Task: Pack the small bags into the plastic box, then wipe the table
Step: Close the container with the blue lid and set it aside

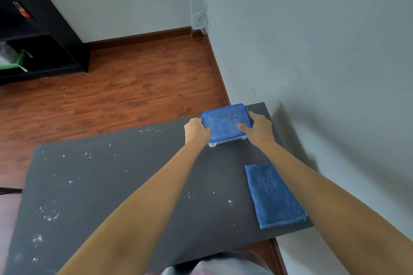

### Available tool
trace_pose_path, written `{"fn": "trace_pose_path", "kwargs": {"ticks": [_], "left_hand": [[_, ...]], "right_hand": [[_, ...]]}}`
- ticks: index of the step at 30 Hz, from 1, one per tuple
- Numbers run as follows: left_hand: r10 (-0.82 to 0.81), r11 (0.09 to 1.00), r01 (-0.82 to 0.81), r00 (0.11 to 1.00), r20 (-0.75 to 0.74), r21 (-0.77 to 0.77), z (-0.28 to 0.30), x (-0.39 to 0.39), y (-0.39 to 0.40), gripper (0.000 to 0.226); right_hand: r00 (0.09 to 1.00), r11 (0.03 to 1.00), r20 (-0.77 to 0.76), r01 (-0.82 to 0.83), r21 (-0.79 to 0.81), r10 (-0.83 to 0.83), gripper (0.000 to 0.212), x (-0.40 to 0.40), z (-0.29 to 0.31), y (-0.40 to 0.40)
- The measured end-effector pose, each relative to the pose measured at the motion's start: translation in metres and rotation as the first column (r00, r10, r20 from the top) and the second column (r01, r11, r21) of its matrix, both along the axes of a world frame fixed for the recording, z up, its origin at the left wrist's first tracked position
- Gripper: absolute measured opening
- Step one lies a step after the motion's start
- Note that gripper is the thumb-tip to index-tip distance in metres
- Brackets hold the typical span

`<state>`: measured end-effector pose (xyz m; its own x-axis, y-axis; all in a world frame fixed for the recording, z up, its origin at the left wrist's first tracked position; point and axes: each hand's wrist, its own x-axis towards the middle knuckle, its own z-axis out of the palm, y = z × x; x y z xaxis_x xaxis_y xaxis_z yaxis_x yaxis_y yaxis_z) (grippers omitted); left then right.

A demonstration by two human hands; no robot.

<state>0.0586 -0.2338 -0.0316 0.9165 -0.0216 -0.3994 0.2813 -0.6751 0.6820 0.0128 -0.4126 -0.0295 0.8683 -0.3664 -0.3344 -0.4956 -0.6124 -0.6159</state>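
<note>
A plastic box (pixel 224 124) with a translucent blue lid sits at the far right corner of the dark grey table (pixel 125 185). Faint shapes show through the lid; I cannot tell what they are. My left hand (pixel 196 130) grips the box's left side. My right hand (pixel 257 128) grips its right side, thumb lying on the lid. A folded blue cloth (pixel 273 196) lies on the table near the right edge, partly under my right forearm. White crumbs (pixel 48 215) are scattered over the table top. No loose small bags are in sight.
A grey wall (pixel 324 62) runs close along the table's right side. Wooden floor (pixel 125 82) lies beyond the far edge. A black shelf unit (pixel 44 35) stands at the far left with a green item in it. White cable hangs in the room corner.
</note>
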Motion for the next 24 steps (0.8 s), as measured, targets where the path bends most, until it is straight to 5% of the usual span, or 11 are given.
{"fn": "trace_pose_path", "kwargs": {"ticks": [12,21,24], "left_hand": [[0.0,0.998,0.001,1.0,0.023,-0.067,-0.005,0.028,-0.083,0.008],[-0.013,0.996,0.014,1.0,0.011,-0.085,0.001,0.025,-0.083,0.008],[-0.043,0.985,0.04,0.999,-0.017,-0.167,0.002,0.011,-0.068,0.042]], "right_hand": [[0.996,0.999,0.076,0.05,0.014,-0.051,0.03,0.019,0.002,-0.082],[0.996,0.996,0.05,0.067,0.063,-0.07,0.038,0.021,0.001,-0.082],[0.995,0.994,0.026,0.09,0.057,-0.092,0.064,0.016,0.003,-0.079]]}}
